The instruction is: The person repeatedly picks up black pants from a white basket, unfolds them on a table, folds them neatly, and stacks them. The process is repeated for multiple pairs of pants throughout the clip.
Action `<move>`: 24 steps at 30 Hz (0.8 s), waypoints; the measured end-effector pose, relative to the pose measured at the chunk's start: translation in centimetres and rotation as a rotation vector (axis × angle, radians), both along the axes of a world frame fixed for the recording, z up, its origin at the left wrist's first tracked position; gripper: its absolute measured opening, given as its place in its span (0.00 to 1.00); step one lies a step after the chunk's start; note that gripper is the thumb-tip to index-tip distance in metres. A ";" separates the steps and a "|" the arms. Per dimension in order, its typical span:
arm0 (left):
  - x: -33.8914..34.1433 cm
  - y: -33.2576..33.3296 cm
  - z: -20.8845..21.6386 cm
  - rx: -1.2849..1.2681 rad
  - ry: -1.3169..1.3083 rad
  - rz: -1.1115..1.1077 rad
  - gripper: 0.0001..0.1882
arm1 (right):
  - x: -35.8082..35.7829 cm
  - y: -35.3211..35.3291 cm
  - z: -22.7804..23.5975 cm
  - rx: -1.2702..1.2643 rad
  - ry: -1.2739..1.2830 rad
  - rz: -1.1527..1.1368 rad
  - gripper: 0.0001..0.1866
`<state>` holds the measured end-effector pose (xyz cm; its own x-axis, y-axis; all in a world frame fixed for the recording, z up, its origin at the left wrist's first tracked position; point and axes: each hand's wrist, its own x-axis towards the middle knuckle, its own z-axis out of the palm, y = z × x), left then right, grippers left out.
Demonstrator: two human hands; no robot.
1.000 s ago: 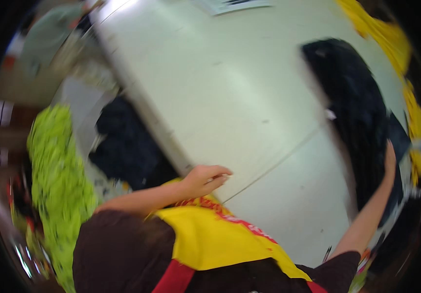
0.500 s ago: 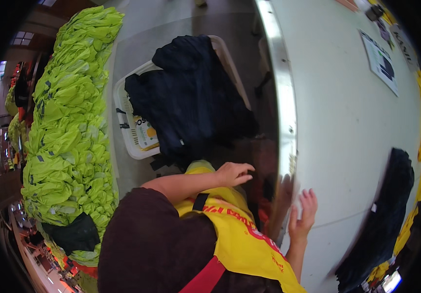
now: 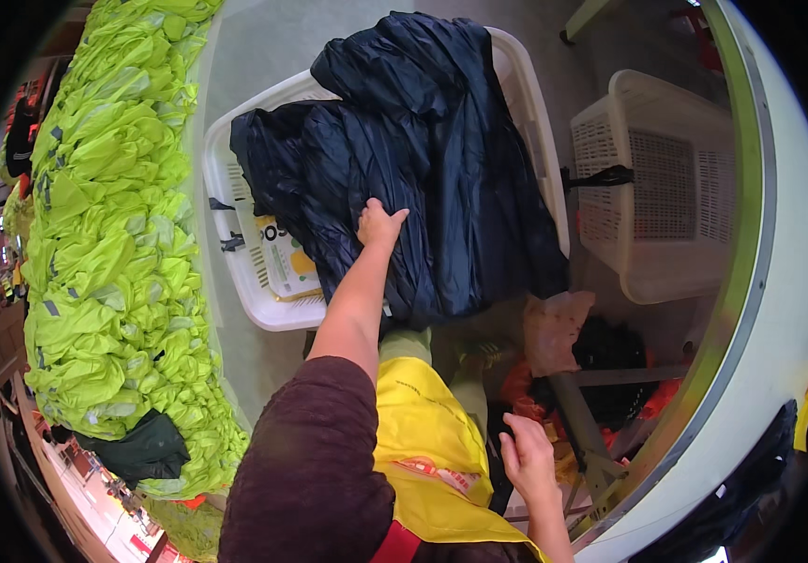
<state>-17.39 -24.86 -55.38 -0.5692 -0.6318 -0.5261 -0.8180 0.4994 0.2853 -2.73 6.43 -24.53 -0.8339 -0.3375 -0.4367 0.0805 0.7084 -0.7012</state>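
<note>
Touching soft navy cloth at twelve o'clock

Heaped loosely at twelve o'clock in a white basket, pleated into long folds and draped over the rim toward four o'clock. Just below twelve, resting on the folds with the left hand, fingers curled against the fabric. Cannot tell whether pinching a fold or only lying on top. At five o'clock, holding nothing with the right hand, fingers loosely bent and well apart from the heap

Judging by the sheen and fine creases, likely to be thin, smooth and limp, somewhat slippery, hardly fragile. Likely light in a single layer, heavier as a whole bundle, and apt to slide or unfold if lifted from one point. Best gripped with both hands, deep under several folds at nine and three o'clock of the heap, rather than by the loose lower edge

Partly under the cloth toward nine o'clock, tucked inside the basket, a white-and-yellow packet. Farther out at nine, a long pile of lime-green garments; at two, a second white basket; at three, a pale tabletop, curving along the edge of view
</note>
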 end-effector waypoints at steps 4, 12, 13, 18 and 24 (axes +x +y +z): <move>-0.4 0.7 -2.4 0.313 0.463 -0.044 0.12 | -1.8 -2.4 -2.2 0.024 -0.010 0.085 0.14; 8.0 7.8 25.1 1.079 0.362 -1.095 0.07 | -11.7 -4.2 -5.4 -0.473 -0.200 -0.634 0.25; 9.3 8.8 28.2 1.250 0.443 -1.214 0.06 | -12.7 -5.8 -4.8 -0.541 -0.405 -0.702 0.31; 15.6 12.0 35.1 1.700 0.097 -1.571 0.15 | -11.5 -10.9 -2.0 -0.208 -0.787 -0.415 0.41; 10.5 4.3 37.1 1.115 -0.219 -1.276 0.24 | -5.2 -5.9 9.1 -0.545 -0.345 -0.591 0.28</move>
<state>-6.88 -20.54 -18.23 -0.2466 0.8332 -0.4950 -0.1565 0.4698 0.8688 -7.88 0.57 -15.42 -0.7895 -0.1266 -0.6006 0.5988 0.0564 -0.7989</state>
